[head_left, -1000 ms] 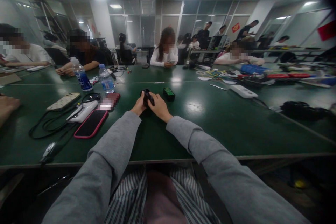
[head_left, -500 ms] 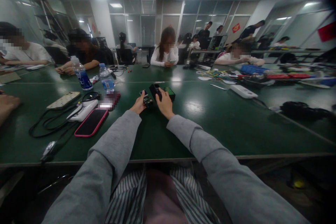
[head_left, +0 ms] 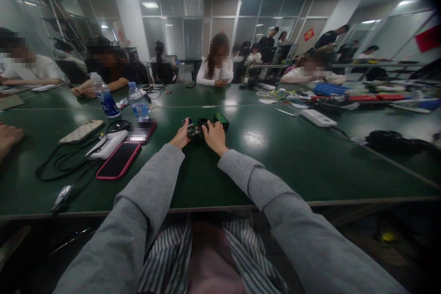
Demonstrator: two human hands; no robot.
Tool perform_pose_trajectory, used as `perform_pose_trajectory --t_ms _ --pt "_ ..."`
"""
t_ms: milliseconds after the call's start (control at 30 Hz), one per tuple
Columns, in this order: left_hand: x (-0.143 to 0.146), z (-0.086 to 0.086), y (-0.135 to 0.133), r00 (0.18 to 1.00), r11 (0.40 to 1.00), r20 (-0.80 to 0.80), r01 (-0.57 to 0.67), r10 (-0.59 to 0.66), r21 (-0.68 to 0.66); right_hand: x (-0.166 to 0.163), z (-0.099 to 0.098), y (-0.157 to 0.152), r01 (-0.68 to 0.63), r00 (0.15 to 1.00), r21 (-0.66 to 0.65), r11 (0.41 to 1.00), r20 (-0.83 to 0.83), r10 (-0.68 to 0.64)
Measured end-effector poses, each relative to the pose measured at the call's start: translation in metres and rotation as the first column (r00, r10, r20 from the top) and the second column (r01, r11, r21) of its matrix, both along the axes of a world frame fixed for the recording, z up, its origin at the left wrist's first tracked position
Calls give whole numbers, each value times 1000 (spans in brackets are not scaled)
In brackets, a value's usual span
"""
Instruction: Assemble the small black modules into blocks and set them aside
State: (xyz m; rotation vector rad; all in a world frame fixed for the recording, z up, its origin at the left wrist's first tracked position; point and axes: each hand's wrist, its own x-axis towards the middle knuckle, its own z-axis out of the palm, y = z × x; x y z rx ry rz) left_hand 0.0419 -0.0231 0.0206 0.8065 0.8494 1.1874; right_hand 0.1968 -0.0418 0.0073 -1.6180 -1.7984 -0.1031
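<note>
My left hand is closed round a small electronic module with a bare circuit board and a little screen at its upper end. Close beside it, my right hand has its fingers bent over a black plastic housing, which is partly covered by them. The module and the housing are side by side, and I cannot tell whether they touch. Just behind my right hand, a black box with a green circuit board rests on the green table.
To the left lie a pink-cased phone, a white power bank, cables and a patterned phone. Two bottles stand beyond. On the right are a white power strip, a black cable bundle and tangled wires. People sit across the table.
My right hand has lowered the black housing, which was tilted up, toward the table beside the module. My left hand stays nearly in place.
</note>
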Motion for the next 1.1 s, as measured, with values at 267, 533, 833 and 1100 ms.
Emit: perform_pose_trajectory --t_ms 267,533,833,1100 --pt "-1 -5 7 1000 1000 11 27 -27 -1 -12 22 -22 -209 978 173 962 25 208" --pt "-1 -5 7 987 996 136 85 -87 25 -32 1 -21 -383 923 11 924 50 382" --pt "2 1 0 999 997 10 47 -48 55 -29 1 -13 -364 931 -144 920 -78 356" --pt "-8 -8 6 857 955 -462 -105 228 277 -41 9 -14 -228 971 -175 958 -108 212"
